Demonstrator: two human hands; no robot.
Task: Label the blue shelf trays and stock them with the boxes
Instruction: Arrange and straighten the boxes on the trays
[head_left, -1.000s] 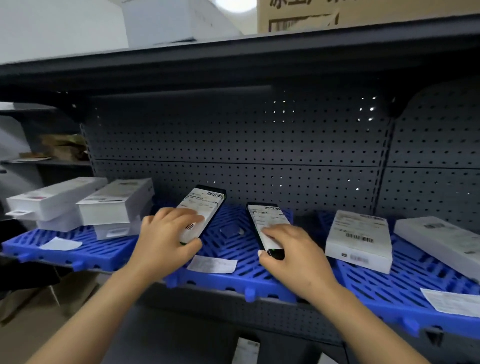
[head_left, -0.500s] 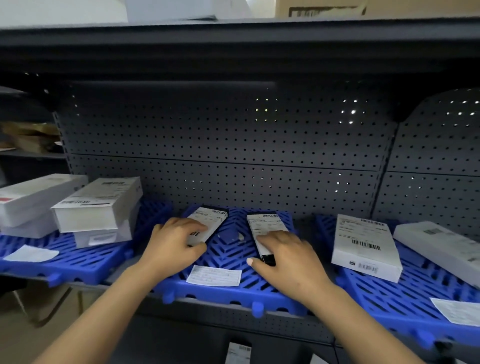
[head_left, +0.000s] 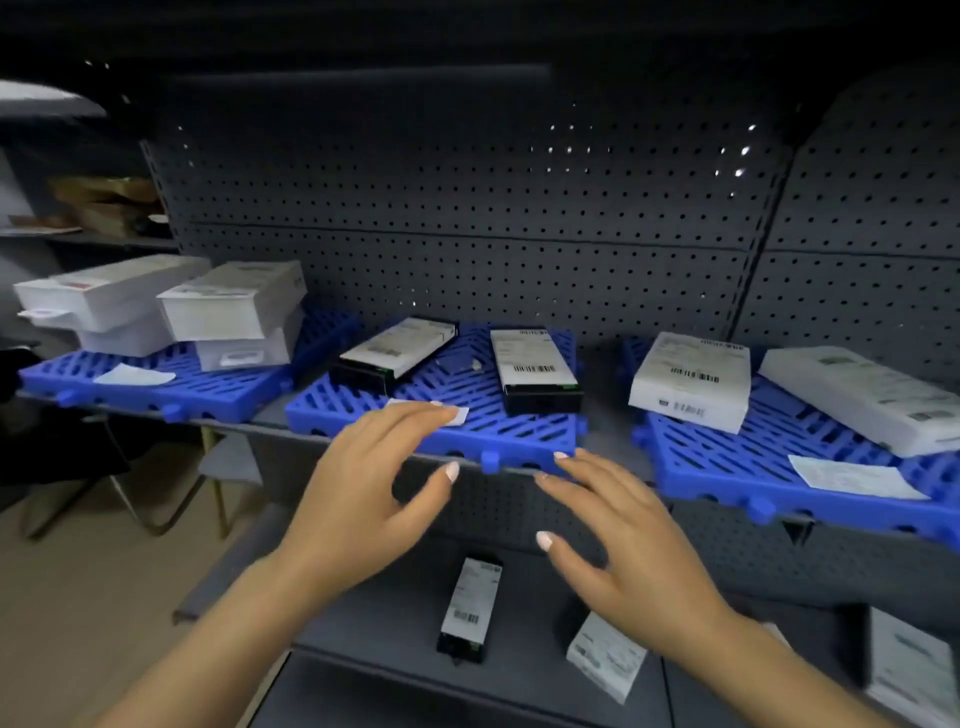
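Both sets of fingers are spread and hold nothing: the left hand (head_left: 363, 499) hangs over the front edge of the middle blue tray (head_left: 363, 415), its fingers (head_left: 436, 413) just above a small paper label (head_left: 457, 415), and the right hand (head_left: 618, 535) hovers beside the tray's front right corner. On that tray two dark boxes (head_left: 535, 366) lie flat, well apart, the left one skewed. The label looks loose, so a careless brush from the left fingers could sweep it off the shelf edge. The right tray (head_left: 727, 467) carries white boxes (head_left: 691, 379), one overhanging its side; a knock there could tip it. More boxes wait on the lower shelf (head_left: 389, 623).
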